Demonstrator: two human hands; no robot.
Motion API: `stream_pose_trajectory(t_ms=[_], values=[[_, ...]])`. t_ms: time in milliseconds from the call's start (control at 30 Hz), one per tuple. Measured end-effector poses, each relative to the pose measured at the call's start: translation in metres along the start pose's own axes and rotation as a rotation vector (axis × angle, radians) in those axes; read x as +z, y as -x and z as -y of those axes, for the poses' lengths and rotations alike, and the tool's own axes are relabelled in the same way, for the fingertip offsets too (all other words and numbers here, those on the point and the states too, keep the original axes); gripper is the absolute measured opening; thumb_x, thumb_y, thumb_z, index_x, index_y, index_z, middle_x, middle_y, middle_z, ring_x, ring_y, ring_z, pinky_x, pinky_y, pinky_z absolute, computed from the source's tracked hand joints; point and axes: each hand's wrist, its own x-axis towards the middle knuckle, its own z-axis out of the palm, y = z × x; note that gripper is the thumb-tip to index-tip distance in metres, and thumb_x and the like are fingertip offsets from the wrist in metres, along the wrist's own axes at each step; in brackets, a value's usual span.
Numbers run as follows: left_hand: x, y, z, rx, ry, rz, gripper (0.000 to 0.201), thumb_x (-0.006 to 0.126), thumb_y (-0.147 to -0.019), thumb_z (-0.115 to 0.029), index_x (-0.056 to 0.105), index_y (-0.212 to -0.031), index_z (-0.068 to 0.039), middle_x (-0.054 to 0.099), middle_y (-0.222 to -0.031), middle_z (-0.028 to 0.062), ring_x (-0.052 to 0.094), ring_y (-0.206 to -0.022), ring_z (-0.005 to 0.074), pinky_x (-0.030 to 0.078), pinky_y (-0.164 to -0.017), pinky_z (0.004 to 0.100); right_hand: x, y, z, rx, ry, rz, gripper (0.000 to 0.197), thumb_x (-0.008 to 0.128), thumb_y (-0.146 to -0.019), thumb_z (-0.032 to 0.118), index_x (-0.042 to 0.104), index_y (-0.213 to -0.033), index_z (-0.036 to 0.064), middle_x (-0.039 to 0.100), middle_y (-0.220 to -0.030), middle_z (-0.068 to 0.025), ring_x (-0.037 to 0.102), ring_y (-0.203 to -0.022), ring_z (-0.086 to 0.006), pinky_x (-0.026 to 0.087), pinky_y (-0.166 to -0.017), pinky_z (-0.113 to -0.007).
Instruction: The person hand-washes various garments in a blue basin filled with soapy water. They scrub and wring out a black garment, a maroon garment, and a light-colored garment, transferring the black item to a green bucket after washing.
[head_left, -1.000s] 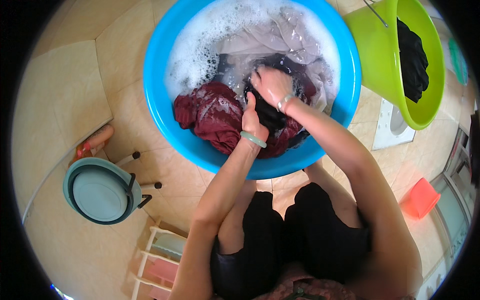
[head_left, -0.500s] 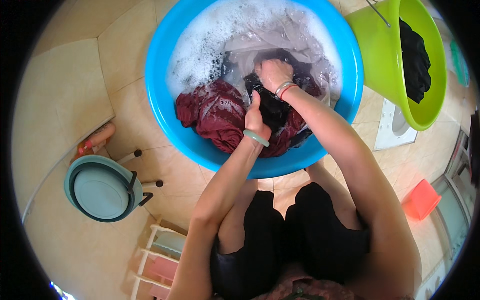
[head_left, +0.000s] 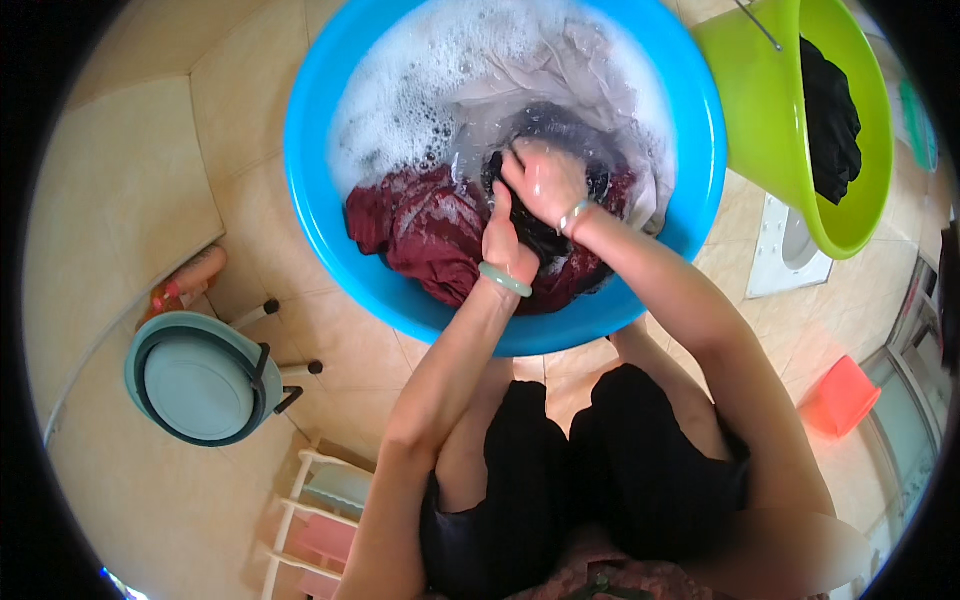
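Soapy water fills a big blue tub [head_left: 310, 210] in front of me. In it my left hand [head_left: 508, 240], wearing a pale green bangle, closes on a wet black garment [head_left: 540, 235], thumb pointing up along it. My right hand [head_left: 548, 182], with bracelets at the wrist, grips the same black cloth slightly farther off, its fingertips partly hidden. A dark red garment [head_left: 420, 235] is bunched at the tub's near left. Pale greyish fabric [head_left: 560, 85] floats behind my right hand, and white foam [head_left: 400, 110] spreads over the far left water.
A lime green bucket [head_left: 745, 90] holding black cloth [head_left: 830, 120] leans at the right, beside a white floor fixture [head_left: 785, 255]. A coral container [head_left: 845, 395] sits at lower right. To the left are a grey-green basin [head_left: 200, 385] and a white rack [head_left: 290, 510].
My right hand has drawn back toward me with its knuckles turned, pulling on the black garment. Water swirls where it was. My left hand has shifted only slightly.
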Motion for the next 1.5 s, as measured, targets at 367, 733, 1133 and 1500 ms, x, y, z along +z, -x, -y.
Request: stream_pose_trajectory(t_ms=[367, 733, 1133, 1500], values=[[0.022, 0.012, -0.035, 0.134, 0.057, 0.34, 0.069, 0.048, -0.094, -0.06, 0.049, -0.139, -0.008, 0.051, -0.141, 0.0059, 0.047, -0.13, 0.0261, 0.035, -0.11, 0.0434, -0.008, -0.032, -0.035, 0.094, -0.368, -0.209, 0.038, 0.059, -0.091, 0.038, 0.061, -0.083, 0.0005, 0.062, -0.086, -0.0214, 0.059, -0.082, -0.0415, 0.045, -0.073, -0.048], [-0.032, 0.002, -0.018, 0.158, 0.055, 0.485, 0.051, 0.046, -0.098, -0.041, 0.049, -0.137, -0.009, 0.056, -0.132, 0.0092, 0.054, -0.12, 0.0268, 0.042, -0.106, 0.0417, -0.027, 0.068, 0.039, -0.59, -0.356, -0.152, 0.031, 0.068, -0.079, 0.02, 0.047, -0.064, 0.0044, 0.049, -0.072, -0.0104, 0.054, -0.069, -0.0308, 0.042, -0.062, -0.04], [0.005, -0.002, -0.015, -0.048, 0.128, 0.071, 0.038, 0.046, -0.1, -0.036, 0.06, -0.124, -0.01, 0.063, -0.125, 0.0064, 0.058, -0.116, 0.025, 0.043, -0.104, 0.0406, 0.006, -0.019, -0.006, -0.336, -0.035, -0.257, 0.028, 0.059, -0.088, 0.027, 0.058, -0.073, 0.0038, 0.06, -0.078, -0.0134, 0.061, -0.074, -0.0367, 0.049, -0.066, -0.047], [-0.013, -0.009, -0.005, -0.024, 0.045, 0.053, 0.051, 0.04, -0.101, -0.048, 0.055, -0.13, -0.008, 0.059, -0.129, 0.0089, 0.058, -0.115, 0.025, 0.045, -0.102, 0.0407, 0.001, 0.025, 0.01, -0.226, -0.089, -0.123, 0.033, 0.059, -0.087, 0.034, 0.06, -0.069, 0.0064, 0.063, -0.077, -0.0119, 0.064, -0.075, -0.0336, 0.05, -0.067, -0.048]])
